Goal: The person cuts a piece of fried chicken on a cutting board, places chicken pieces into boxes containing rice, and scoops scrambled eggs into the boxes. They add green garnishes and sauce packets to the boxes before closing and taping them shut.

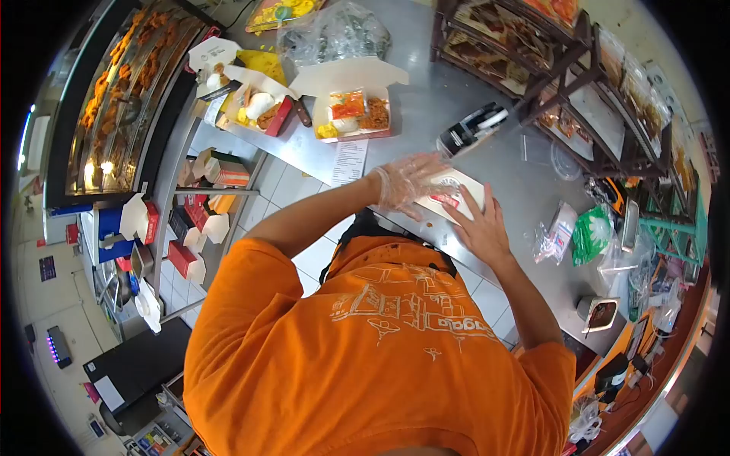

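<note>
A closed white box with red print (pixel 458 194) lies on the steel counter in front of my body. My left hand (pixel 411 184), in a clear plastic glove, rests on the box's left side with its fingers spread. On the right part of the lid lies my bare right hand (pixel 481 222), fingers apart. Just beyond the box is a black device with a white part (pixel 464 135). To the left, an open box with rice, egg and meat (pixel 351 114) stands beside a long paper receipt (pixel 349 161).
Further left are another open food box (pixel 258 106) and a knife handle (pixel 302 112). A glass case of fried food (pixel 122 99) stands at far left. Dark racks (pixel 563 68) rise at the back right, near a green bag (pixel 591 235).
</note>
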{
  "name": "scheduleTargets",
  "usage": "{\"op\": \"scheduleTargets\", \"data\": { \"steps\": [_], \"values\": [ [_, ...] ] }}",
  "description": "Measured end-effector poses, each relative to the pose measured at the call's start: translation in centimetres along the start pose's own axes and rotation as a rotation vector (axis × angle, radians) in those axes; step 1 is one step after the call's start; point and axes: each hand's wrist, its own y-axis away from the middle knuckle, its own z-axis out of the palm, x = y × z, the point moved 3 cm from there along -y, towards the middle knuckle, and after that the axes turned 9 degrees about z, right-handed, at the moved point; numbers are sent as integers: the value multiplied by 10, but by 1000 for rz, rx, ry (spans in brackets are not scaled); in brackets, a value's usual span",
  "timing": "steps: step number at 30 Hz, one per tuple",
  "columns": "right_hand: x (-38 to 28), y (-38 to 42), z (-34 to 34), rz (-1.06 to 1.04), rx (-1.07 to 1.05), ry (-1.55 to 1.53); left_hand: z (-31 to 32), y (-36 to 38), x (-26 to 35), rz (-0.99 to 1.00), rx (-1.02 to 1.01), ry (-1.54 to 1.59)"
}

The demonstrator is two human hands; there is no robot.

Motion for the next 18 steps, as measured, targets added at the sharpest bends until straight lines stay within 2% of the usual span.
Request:
{"op": "scheduleTargets", "data": {
  "steps": [1,4,6,8,10,11,12,14,15,17,18],
  "values": [
    [6,10,4,21,-7,20,0,6,-1,-26,7,-11],
    [8,15,-5,111,-26,20,-54,59,-51,-371,440,-98],
    [-11,-3,-38,228,-80,-76,-75,107,-95,-746,1012,-523],
    [-48,-88,-81,52,252,-354,-101,146,-137,-717,996,-489],
    [-77,-186,-105,27,504,-508,-81,177,-181,-972,640,51],
    [-79,-234,-99,80,507,-522,-70,185,-194,-1073,453,316],
    [-82,-272,-93,134,517,-537,-66,178,-190,-1023,153,216],
    [-97,-303,-39,472,300,-490,-40,168,-154,-821,60,-31],
    [-102,-310,0,636,190,-456,-16,170,-136,-680,276,-174],
    [-109,-285,90,579,273,-345,1,174,-124,-677,840,-69],
    [-110,-280,90,642,292,-507,13,170,-131,-766,919,93]
  ]
}}
